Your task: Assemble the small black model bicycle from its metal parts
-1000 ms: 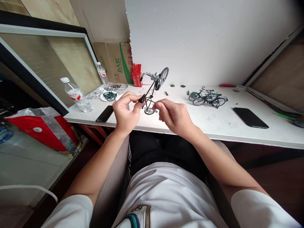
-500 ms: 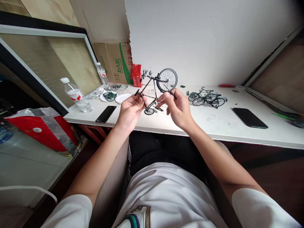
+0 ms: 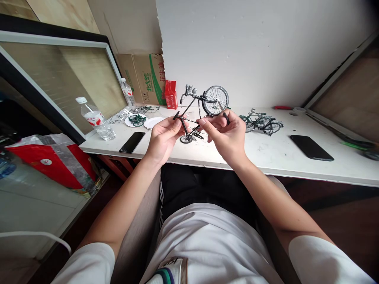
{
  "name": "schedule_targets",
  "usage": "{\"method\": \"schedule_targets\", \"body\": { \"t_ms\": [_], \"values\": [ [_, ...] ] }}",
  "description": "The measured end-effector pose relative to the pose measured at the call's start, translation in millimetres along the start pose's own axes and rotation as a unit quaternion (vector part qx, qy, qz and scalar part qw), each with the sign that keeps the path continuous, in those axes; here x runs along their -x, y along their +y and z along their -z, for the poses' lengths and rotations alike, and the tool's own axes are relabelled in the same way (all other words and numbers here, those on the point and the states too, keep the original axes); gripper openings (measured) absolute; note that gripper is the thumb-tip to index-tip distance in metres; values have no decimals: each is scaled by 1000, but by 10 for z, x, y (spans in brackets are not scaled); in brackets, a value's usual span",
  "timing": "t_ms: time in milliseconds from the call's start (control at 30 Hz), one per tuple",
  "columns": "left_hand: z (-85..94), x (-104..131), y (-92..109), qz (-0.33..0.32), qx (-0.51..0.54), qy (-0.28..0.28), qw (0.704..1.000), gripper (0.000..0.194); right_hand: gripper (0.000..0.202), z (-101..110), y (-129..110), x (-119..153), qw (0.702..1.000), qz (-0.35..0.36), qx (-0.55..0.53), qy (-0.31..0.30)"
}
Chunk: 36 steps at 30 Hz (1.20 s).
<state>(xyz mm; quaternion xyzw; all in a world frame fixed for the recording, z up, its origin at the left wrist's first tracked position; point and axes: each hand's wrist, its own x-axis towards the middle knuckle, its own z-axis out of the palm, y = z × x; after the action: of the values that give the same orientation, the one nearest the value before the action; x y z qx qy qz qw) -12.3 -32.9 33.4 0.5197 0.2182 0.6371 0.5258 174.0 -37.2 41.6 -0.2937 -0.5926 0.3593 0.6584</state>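
A black model bicycle frame (image 3: 189, 105) is held tilted above the white table, with one large spoked wheel (image 3: 217, 100) at its upper right. My left hand (image 3: 166, 136) is closed on the frame near the saddle. The thumb and fingers of my right hand (image 3: 226, 132) pinch the frame's middle bars. A thin dark tool (image 3: 226, 117) also lies across my right hand's fingers, its tip by the wheel. Pedals and a chainring (image 3: 186, 138) hang at the bottom of the frame.
Assembled model bicycles (image 3: 262, 123) stand to the right, near a black phone (image 3: 312, 148). At left are another phone (image 3: 132, 142), a water bottle (image 3: 96, 119), a plate with green parts (image 3: 130, 123), a white plate (image 3: 152, 122) and a red box (image 3: 171, 94). The white table's (image 3: 284, 157) front edge runs below my hands.
The model bicycle's handlebar and wheel have swung to the right. My right hand has moved slightly right, and its thumb now presses on the frame.
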Motion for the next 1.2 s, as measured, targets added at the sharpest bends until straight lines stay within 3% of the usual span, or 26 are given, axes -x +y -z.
{"method": "schedule_targets", "body": {
  "t_ms": [267,833,1000,1200],
  "values": [
    [-66,12,26,-35,-19,10,999,39,67,-3,33,1,1000,17,-1,0],
    [-59,11,-7,-45,-33,15,998,38,68,-14,58,-4,999,33,-3,-4],
    [-119,67,-14,-51,-40,6,998,39,72,-5,30,-41,998,-43,-29,-28],
    [-187,132,12,-68,-52,5,996,40,79,35,11,-75,972,-178,-82,-132]
  ]
}}
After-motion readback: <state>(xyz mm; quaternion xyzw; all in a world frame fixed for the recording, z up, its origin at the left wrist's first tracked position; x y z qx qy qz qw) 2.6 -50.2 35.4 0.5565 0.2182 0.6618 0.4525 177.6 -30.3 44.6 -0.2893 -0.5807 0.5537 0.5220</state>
